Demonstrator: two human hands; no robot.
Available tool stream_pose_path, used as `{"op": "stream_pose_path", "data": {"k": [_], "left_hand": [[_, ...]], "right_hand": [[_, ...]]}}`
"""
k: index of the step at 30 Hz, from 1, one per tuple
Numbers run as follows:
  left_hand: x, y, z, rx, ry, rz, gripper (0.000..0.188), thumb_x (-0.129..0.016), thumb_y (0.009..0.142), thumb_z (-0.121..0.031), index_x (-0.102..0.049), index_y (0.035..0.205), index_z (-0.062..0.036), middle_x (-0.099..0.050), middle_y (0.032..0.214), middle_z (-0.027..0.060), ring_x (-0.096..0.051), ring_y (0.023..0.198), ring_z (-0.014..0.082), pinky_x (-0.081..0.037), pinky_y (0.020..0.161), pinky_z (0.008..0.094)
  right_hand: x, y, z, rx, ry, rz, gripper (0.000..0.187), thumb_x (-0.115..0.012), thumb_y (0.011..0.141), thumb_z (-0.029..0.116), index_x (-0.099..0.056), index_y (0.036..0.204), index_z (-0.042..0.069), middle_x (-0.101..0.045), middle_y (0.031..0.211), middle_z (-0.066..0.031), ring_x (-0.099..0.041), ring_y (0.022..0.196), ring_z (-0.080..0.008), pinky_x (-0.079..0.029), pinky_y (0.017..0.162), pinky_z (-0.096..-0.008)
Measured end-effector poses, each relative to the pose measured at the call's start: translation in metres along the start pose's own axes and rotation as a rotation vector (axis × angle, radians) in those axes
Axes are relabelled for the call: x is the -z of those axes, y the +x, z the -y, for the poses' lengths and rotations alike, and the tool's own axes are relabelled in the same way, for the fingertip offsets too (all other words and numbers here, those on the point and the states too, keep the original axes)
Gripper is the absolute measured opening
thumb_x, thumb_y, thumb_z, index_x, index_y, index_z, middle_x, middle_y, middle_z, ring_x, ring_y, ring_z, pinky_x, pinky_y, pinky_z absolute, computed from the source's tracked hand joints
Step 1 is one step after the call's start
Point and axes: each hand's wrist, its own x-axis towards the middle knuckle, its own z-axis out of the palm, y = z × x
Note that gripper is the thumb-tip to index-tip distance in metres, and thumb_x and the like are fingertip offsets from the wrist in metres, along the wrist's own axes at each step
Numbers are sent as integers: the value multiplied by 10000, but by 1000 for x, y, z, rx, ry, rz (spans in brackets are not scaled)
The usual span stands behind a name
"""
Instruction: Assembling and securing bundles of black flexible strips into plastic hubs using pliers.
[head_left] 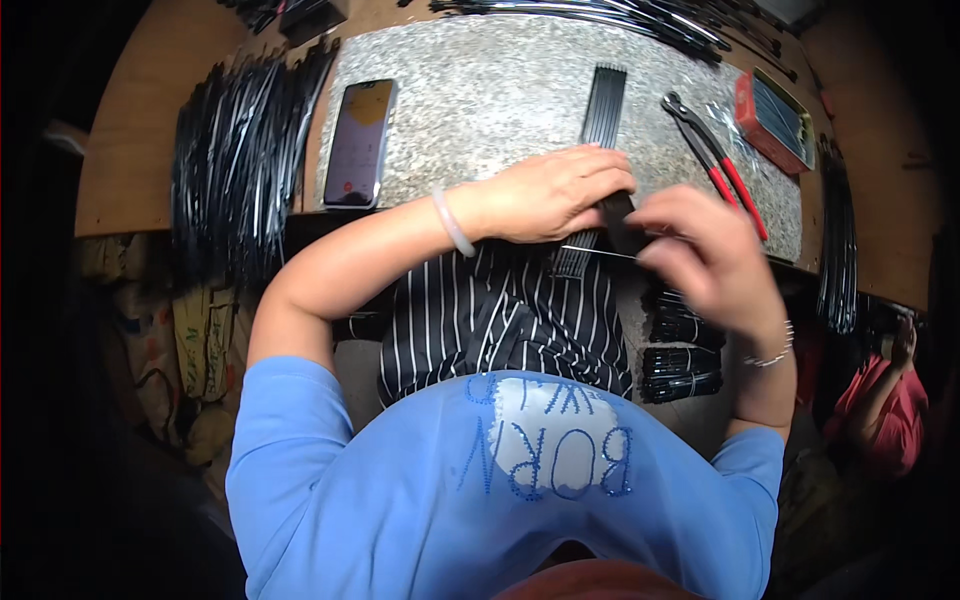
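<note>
A flat row of thin black rods (pixel 605 105) lies on the speckled grey board, and its near end juts past the front edge over my lap. My left hand (pixel 550 190) is closed over the row near that edge, pressing on it. My right hand (pixel 710 250), partly smeared by motion, is pinched just to the right of the row. From its fingertips a thin pale wire (pixel 600 251) runs left across the rods. Between the two hands shows a dark flat piece (pixel 622 222); whether it belongs to the row I cannot tell.
On the speckled board (pixel 460 80) are a phone (pixel 360 145), red-handled pliers (pixel 715 160) and a red box (pixel 775 125). Black strips (pixel 245 160) hang over the left edge, others (pixel 838 240) at right. Tied black bundles (pixel 682 372) sit below. Another person (pixel 885 410) is at right.
</note>
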Motion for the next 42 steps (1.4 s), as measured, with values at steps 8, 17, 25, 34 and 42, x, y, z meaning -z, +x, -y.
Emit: {"op": "stream_pose_path", "data": {"k": [8,17,25,34,42], "left_hand": [[0,-8,-17,-174,337,244,772,-701,715,-364,-368,1335,-47,-330,1393,212,-375,1255,367,-298,1062,495],[-48,-33,-14,-241,632,-127,899,-746,603,-378,-360,1344,-47,-502,1250,198,-470,1191,317,-322,1057,473],[-9,-45,-72,-93,-466,-393,713,-741,655,-140,-437,1290,-30,-630,1065,125,-600,995,294,-440,959,464],[28,-80,-78,-19,-142,29,600,-793,621,-319,-608,1085,14,-564,1183,193,-531,1126,352,-425,985,434],[33,-85,-72,-43,-75,115,567,-768,668,-336,-606,1068,31,-534,1207,249,-497,1154,406,-415,984,471]], "right_hand": [[136,-2,-166,-579,-557,-398,226,-643,817,147,-654,954,-32,-663,850,-68,-593,742,-156,-457,699,-237],[144,8,-198,-412,-619,-255,149,-621,812,124,-638,829,-22,-607,807,-55,-515,679,-153,-416,642,-255],[119,-3,-161,-332,-758,-740,169,-589,863,182,-629,941,37,-624,849,-57,-544,730,-157,-428,685,-248],[-61,-35,-84,90,-364,-533,246,-639,679,-48,-675,882,87,-534,759,-13,-475,650,-179,-404,600,-253],[-90,-48,-86,-17,-643,-688,315,-640,690,2,-688,968,143,-481,753,14,-416,650,-152,-348,725,-270]]}}
